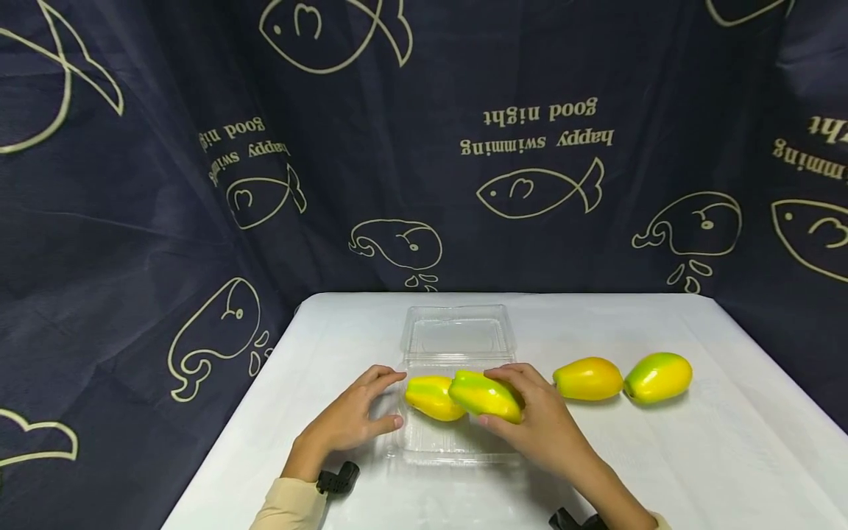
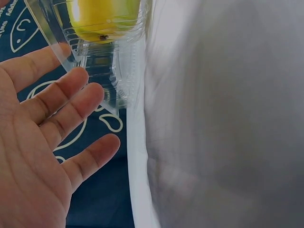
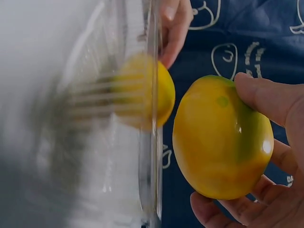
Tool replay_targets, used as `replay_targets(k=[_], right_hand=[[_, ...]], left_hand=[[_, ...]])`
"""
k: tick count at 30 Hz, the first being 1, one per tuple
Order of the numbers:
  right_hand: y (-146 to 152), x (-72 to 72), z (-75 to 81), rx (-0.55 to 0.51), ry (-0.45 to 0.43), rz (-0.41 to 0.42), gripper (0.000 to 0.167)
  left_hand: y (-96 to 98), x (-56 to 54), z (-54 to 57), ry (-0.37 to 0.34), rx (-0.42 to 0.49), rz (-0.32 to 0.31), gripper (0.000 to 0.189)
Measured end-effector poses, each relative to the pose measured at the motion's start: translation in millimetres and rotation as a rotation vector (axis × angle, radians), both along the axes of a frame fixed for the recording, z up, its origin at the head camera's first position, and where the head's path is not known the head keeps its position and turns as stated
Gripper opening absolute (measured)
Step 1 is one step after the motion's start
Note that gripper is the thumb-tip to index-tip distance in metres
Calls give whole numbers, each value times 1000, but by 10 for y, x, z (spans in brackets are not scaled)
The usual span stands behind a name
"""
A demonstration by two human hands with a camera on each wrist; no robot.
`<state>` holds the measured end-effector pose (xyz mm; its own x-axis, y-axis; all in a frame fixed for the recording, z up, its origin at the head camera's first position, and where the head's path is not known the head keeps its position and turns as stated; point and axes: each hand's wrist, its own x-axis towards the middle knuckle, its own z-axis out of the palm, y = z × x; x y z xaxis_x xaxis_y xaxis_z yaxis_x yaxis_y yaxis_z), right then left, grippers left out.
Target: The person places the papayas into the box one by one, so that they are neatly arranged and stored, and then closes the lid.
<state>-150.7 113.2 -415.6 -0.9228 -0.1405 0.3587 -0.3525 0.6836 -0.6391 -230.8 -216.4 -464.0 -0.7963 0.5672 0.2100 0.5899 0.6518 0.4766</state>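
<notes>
A yellow-green papaya (image 1: pixel 489 396) is held between the thumb and fingers of my right hand (image 1: pixel 539 419), above a clear plastic clamshell box (image 1: pixel 457 449). The right wrist view shows the rounded end of this held papaya (image 3: pixel 221 142), gripped from the side. Another papaya (image 1: pixel 427 398) lies in the left part of the box, seen through the clear wall in the left wrist view. My left hand (image 1: pixel 351 416) is spread beside the box's left side, its fingers apart and holding nothing. In the left wrist view its fingertips (image 2: pixel 95 92) come close to the clear plastic; contact is unclear.
The box's lid (image 1: pixel 457 331) lies folded back, away from me. To the right, two more papayas (image 1: pixel 588 379) (image 1: pixel 659 377) lie end to end on the white-covered table (image 1: pixel 715 456). A dark curtain (image 1: pixel 424 147) with fish and whale drawings hangs behind and at the sides.
</notes>
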Motion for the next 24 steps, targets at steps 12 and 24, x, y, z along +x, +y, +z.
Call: replay_targets(k=[12, 24], right_hand=[[-276, 13, -55, -55, -44, 69, 61], [-431, 36, -181, -25, -62, 121, 58]], left_hand=[[9, 19, -29, 13, 5, -4, 70], [0, 17, 0, -3, -4, 12, 70]])
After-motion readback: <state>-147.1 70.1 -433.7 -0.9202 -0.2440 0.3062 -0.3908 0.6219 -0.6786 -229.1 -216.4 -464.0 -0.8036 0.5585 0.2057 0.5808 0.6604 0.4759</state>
